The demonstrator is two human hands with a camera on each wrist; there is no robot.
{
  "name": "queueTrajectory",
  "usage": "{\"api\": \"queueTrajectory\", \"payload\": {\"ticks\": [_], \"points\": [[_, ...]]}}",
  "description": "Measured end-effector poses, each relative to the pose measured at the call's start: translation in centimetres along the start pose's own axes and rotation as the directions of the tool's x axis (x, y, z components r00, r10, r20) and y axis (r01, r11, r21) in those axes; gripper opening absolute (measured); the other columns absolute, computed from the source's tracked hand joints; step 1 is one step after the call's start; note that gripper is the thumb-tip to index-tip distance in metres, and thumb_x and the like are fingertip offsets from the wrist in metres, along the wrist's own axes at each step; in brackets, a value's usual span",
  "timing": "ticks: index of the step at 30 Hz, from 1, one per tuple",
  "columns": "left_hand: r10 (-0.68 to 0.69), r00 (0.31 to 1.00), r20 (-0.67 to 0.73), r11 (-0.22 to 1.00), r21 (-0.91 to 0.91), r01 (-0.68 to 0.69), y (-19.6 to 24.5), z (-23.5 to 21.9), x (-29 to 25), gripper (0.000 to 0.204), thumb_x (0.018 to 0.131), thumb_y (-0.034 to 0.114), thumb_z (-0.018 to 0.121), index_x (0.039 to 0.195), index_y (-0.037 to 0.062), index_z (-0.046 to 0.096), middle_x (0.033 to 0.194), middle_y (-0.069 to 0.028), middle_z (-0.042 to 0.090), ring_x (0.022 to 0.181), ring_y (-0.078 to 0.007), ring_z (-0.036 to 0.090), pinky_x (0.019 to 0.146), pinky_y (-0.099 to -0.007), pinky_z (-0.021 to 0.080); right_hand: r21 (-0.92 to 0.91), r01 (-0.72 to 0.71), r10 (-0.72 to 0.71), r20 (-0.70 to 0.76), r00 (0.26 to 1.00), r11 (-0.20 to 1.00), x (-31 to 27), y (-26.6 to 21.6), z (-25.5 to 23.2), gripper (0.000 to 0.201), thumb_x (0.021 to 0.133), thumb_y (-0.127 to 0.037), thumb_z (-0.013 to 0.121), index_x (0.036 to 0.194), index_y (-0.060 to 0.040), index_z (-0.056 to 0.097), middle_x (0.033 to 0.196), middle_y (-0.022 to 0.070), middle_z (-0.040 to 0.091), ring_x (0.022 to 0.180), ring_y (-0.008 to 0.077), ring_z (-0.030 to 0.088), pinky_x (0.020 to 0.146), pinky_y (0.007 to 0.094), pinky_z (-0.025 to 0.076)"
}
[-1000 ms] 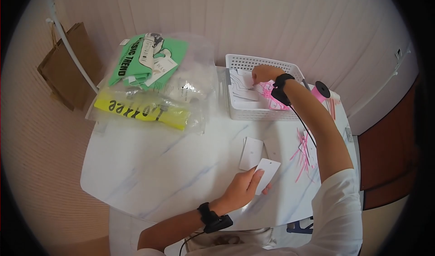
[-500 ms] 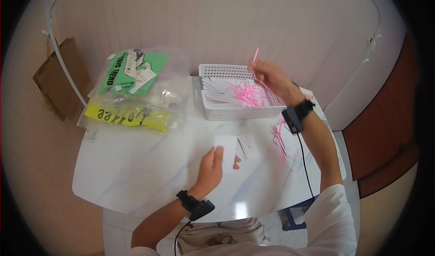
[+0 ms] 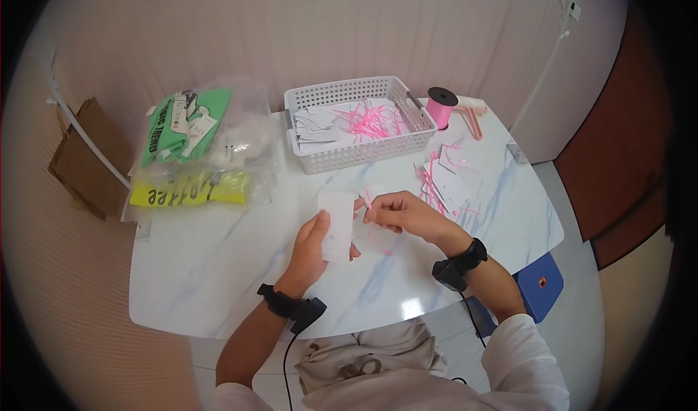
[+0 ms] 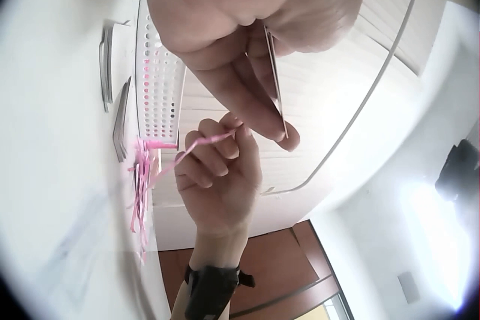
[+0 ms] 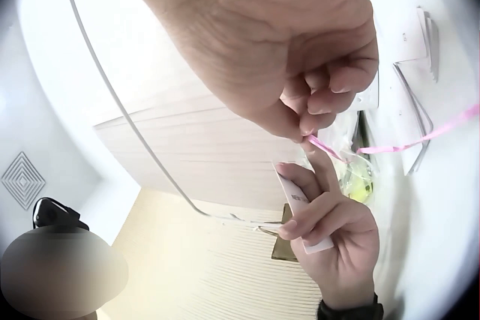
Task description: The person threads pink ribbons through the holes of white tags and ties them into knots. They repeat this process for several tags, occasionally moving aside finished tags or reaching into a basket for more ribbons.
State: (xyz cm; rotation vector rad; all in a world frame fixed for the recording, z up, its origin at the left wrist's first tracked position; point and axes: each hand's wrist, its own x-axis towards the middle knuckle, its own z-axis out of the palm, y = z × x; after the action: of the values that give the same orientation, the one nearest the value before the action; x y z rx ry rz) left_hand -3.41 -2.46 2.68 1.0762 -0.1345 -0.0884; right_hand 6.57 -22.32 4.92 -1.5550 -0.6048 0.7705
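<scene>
In the head view my left hand holds a white card tag upright over the table, thumb on its face. My right hand is beside it, thumb and fingers pinching a thin pink ribbon near the card's upper edge. The ribbon's loose end trails away in the right wrist view. Loose white cards lie on the table behind the hands. To the right is a pile of tags with pink ribbons. A white perforated basket contains more cards and pink ribbons.
A spool of pink ribbon and a pink-handled tool are right of the basket. Plastic-bagged clothes, one green and one yellow, lie at the left. A blue stool stands beyond the table's right edge.
My right hand has lifted a pink ribbon from the basket and brought it down next to the card. The left hand still holds the card, now tilted more upright. The head view has shifted.
</scene>
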Motion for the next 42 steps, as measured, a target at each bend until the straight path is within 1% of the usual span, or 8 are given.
{"api": "queueTrajectory", "payload": {"ticks": [7, 14, 18, 27, 30, 32, 35, 42], "points": [[-0.075, 0.997, -0.029, 0.995, 0.060, 0.077, -0.1, 0.1, -0.1, 0.052, 0.102, 0.037, 0.029, 0.126, -0.0065, 0.047, 0.104, -0.0158, 0.062, 0.068, -0.0226, 0.066, 0.063, -0.0322, 0.054, -0.087, -0.033, 0.043, 0.108, 0.993, 0.996, -0.4, 0.3, 0.6, 0.015, 0.089, -0.017, 0.058, 0.088, -0.0047, 0.067, 0.067, -0.0057, 0.051, 0.059, 0.0029, 0.041, 0.053, 0.0209, 0.032], [-0.089, 0.992, -0.091, 0.985, 0.138, 0.101, -0.4, 0.4, -0.1, 0.053, 0.103, 0.037, 0.029, 0.124, -0.0077, 0.047, 0.105, -0.0156, 0.062, 0.068, -0.0213, 0.066, 0.064, -0.0316, 0.054, -0.108, 0.022, -0.009, 0.114, 0.993, 0.994, -0.3, 3.0, -0.2, 0.015, 0.092, -0.015, 0.057, 0.092, -0.0017, 0.064, 0.089, 0.0006, 0.063, 0.085, 0.0075, 0.056, 0.078, 0.0227, 0.044], [-0.081, 0.988, -0.134, 0.986, 0.135, 0.099, -0.4, 0.8, -0.1, 0.054, 0.102, 0.038, 0.029, 0.125, -0.0075, 0.047, 0.102, -0.0151, 0.063, 0.067, -0.0202, 0.065, 0.064, -0.0300, 0.052, -0.074, 0.027, -0.018, 0.123, 0.992, 0.997, -0.3, 3.4, 0.0, 0.020, 0.090, -0.019, 0.059, 0.093, -0.0010, 0.065, 0.085, -0.0013, 0.063, 0.077, 0.0065, 0.053, 0.071, 0.0218, 0.042], [-0.077, 0.981, -0.179, 0.976, 0.186, 0.111, -0.5, 1.4, -0.2, 0.055, 0.102, 0.041, 0.028, 0.123, -0.0054, 0.049, 0.085, -0.0137, 0.065, 0.069, -0.0185, 0.065, 0.064, -0.0285, 0.051, 0.276, 0.049, -0.058, 0.023, 0.998, 0.960, -0.9, 1.6, 1.4, 0.055, 0.088, -0.014, 0.064, 0.135, -0.0032, 0.037, 0.080, -0.0007, 0.060, 0.073, 0.0058, 0.054, 0.069, 0.0216, 0.045], [-0.078, 0.980, -0.185, 0.974, 0.195, 0.115, -1.0, 1.0, -0.3, 0.055, 0.102, 0.042, 0.029, 0.121, -0.0045, 0.050, 0.082, -0.0134, 0.065, 0.069, -0.0180, 0.065, 0.064, -0.0280, 0.051, 0.189, 0.009, 0.003, -0.062, 0.998, 0.982, -1.0, 1.6, 1.5, 0.051, 0.088, -0.014, 0.064, 0.132, -0.0014, 0.042, 0.075, -0.0028, 0.056, 0.064, 0.0051, 0.050, 0.060, 0.0223, 0.042], [-0.080, 0.978, -0.194, 0.974, 0.195, 0.118, -1.0, 0.9, -0.3, 0.055, 0.102, 0.043, 0.029, 0.120, -0.0040, 0.051, 0.081, -0.0132, 0.065, 0.070, -0.0177, 0.065, 0.064, -0.0278, 0.051, -0.033, 0.196, -0.199, -0.192, 0.961, 0.980, -0.8, 2.3, 2.0, 0.041, 0.089, -0.011, 0.064, 0.127, -0.0057, 0.050, 0.068, -0.0059, 0.046, 0.059, 0.0016, 0.040, 0.053, 0.0207, 0.034], [-0.117, 0.976, -0.186, 0.961, 0.229, 0.158, -1.2, 1.0, -0.4, 0.054, 0.102, 0.043, 0.028, 0.119, -0.0033, 0.051, 0.079, -0.0131, 0.066, 0.070, -0.0169, 0.065, 0.064, -0.0275, 0.051, -0.294, 0.135, -0.212, -0.249, 0.945, 0.946, -1.4, 1.4, 2.4, 0.027, 0.087, -0.010, 0.066, 0.112, -0.0046, 0.060, 0.065, -0.0050, 0.045, 0.058, 0.0022, 0.039, 0.051, 0.0216, 0.032], [-0.131, 0.973, -0.189, 0.956, 0.237, 0.174, -1.5, 1.3, -0.5, 0.053, 0.102, 0.041, 0.026, 0.119, -0.0026, 0.052, 0.079, -0.0134, 0.067, 0.071, -0.0169, 0.066, 0.066, -0.0272, 0.051, -0.378, 0.195, -0.348, -0.394, 0.851, 0.905, -1.1, 2.1, 2.4, 0.014, 0.084, -0.016, 0.068, 0.088, -0.0027, 0.067, 0.060, 0.0039, 0.048, 0.055, 0.0125, 0.043, 0.052, 0.0276, 0.037]]}}
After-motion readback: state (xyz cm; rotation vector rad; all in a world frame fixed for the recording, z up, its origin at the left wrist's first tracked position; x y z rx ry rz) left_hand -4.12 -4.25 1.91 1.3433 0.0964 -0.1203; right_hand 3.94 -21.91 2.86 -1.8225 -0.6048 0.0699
